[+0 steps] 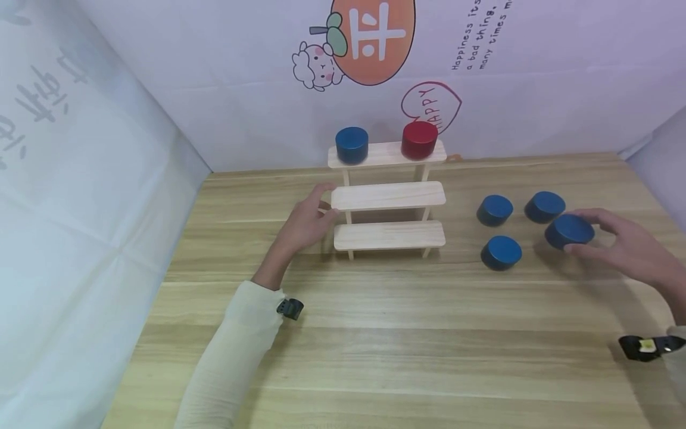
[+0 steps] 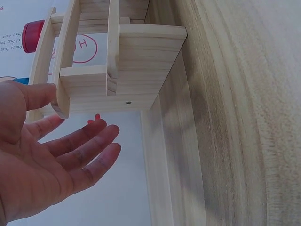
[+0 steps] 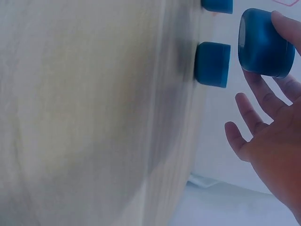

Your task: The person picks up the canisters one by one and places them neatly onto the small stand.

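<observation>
A small three-step wooden shelf [image 1: 388,195] stands against the back, a blue round block [image 1: 352,146] and a red round block [image 1: 420,140] on its top board. My left hand [image 1: 308,223] pinches the left end of the middle board between thumb and index finger [image 2: 44,126]; the other fingers spread free in the left wrist view. Off to the right, my right hand [image 1: 624,243] grips another blue round block [image 1: 569,231] by its sides. In the right wrist view this held block [image 3: 264,43] is raised off the tabletop, thumb on one side and fingers on the other.
Three more blue round blocks stand on the wood-grain table [image 1: 375,357] between shelf and right hand: one at the back left [image 1: 495,210], one behind the held block [image 1: 545,207], one nearer the front [image 1: 501,252]. A printed white cloth [image 1: 241,119] hangs behind and at the sides.
</observation>
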`<action>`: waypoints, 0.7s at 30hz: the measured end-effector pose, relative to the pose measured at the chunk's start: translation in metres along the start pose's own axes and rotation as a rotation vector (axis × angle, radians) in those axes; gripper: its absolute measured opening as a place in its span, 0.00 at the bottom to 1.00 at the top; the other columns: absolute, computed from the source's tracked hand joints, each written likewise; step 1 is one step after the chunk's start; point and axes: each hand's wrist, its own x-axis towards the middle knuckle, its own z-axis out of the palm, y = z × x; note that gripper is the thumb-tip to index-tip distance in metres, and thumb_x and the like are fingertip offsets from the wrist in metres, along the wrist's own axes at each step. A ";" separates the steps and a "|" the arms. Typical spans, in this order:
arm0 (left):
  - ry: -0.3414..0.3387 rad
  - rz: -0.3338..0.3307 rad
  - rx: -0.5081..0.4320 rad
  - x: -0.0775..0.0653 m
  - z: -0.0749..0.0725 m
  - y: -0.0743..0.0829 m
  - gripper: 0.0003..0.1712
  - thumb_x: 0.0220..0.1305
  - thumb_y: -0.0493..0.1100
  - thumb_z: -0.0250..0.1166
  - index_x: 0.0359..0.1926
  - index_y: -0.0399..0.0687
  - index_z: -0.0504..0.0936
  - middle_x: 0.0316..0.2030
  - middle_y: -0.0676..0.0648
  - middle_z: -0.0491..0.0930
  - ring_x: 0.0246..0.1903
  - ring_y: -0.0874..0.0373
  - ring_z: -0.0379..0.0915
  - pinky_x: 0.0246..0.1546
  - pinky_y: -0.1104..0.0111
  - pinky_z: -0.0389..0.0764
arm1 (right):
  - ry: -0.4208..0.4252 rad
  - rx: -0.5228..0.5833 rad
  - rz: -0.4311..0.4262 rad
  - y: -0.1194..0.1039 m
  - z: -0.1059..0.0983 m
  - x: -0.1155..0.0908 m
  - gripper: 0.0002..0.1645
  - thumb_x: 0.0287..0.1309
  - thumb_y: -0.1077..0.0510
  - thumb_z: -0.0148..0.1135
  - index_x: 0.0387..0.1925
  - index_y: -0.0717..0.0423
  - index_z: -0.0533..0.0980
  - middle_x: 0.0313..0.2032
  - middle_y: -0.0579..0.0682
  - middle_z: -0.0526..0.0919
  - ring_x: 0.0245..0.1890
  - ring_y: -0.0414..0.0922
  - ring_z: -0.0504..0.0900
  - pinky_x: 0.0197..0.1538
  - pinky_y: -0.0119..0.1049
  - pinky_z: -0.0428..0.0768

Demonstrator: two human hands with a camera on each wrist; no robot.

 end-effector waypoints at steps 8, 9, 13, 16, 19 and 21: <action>0.000 0.005 -0.002 0.000 0.000 -0.001 0.32 0.74 0.46 0.55 0.75 0.54 0.59 0.61 0.36 0.74 0.57 0.43 0.74 0.51 0.51 0.78 | -0.031 -0.012 0.009 -0.018 -0.004 0.003 0.46 0.61 0.53 0.69 0.72 0.66 0.57 0.68 0.78 0.56 0.67 0.81 0.46 0.61 0.78 0.43; 0.000 0.005 -0.001 0.000 0.000 -0.001 0.32 0.74 0.46 0.55 0.75 0.54 0.59 0.61 0.36 0.74 0.57 0.44 0.74 0.50 0.51 0.78 | -0.029 -0.009 0.005 -0.020 -0.005 0.003 0.46 0.61 0.53 0.69 0.72 0.67 0.57 0.68 0.78 0.57 0.67 0.81 0.46 0.61 0.78 0.42; -0.001 0.000 0.001 0.000 -0.001 -0.001 0.32 0.74 0.46 0.55 0.75 0.54 0.59 0.60 0.36 0.75 0.56 0.44 0.75 0.49 0.52 0.78 | -0.027 -0.005 0.006 -0.029 -0.007 0.005 0.46 0.62 0.52 0.69 0.72 0.66 0.58 0.68 0.77 0.57 0.68 0.79 0.45 0.62 0.77 0.41; -0.002 0.002 -0.003 0.001 0.000 -0.002 0.32 0.74 0.46 0.55 0.75 0.55 0.59 0.59 0.36 0.75 0.56 0.44 0.75 0.48 0.52 0.78 | -0.033 -0.029 0.022 -0.035 -0.008 0.007 0.46 0.62 0.50 0.68 0.73 0.65 0.58 0.69 0.77 0.56 0.67 0.80 0.47 0.61 0.78 0.44; -0.001 0.008 -0.001 0.000 0.000 -0.003 0.32 0.74 0.46 0.55 0.75 0.55 0.59 0.58 0.36 0.76 0.55 0.44 0.75 0.48 0.52 0.78 | -0.036 -0.050 0.026 -0.041 -0.008 0.009 0.45 0.62 0.49 0.68 0.72 0.64 0.59 0.68 0.77 0.57 0.66 0.80 0.48 0.60 0.78 0.46; 0.002 0.012 0.001 0.000 0.000 -0.003 0.32 0.74 0.46 0.56 0.75 0.55 0.59 0.58 0.37 0.76 0.55 0.44 0.76 0.47 0.53 0.79 | -0.034 -0.054 0.020 -0.044 -0.008 0.010 0.44 0.62 0.50 0.68 0.72 0.64 0.60 0.68 0.77 0.58 0.66 0.80 0.49 0.61 0.77 0.46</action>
